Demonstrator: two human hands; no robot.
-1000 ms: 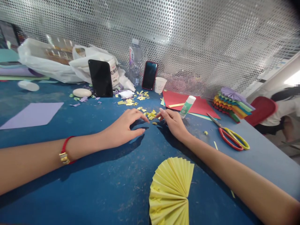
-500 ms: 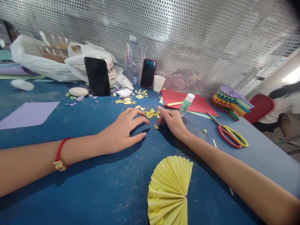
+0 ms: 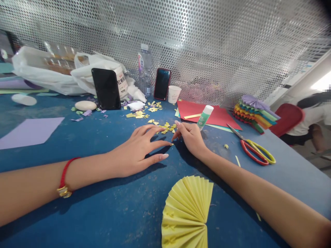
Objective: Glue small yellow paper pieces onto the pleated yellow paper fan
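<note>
Left hand [image 3: 137,148] spread flat, right hand [image 3: 190,137] with fingertips pressed together, any pinched bit too small to tell, beside small yellow paper scraps [image 3: 165,128] on a scuffed blue desk [image 3: 103,213]

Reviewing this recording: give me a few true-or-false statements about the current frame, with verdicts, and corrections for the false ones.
1. The left hand wears a red cord bracelet at the wrist. True.
2. The right hand is holding the scissors. False: the scissors lie apart from it, and its fingertips are beside yellow paper scraps.
3. A folded yellow paper fan lies on the blue table, nearer the person than the hands. True.
4. The lilac paper sheet lies right of the scissors. False: it lies far left of both hands.
</note>
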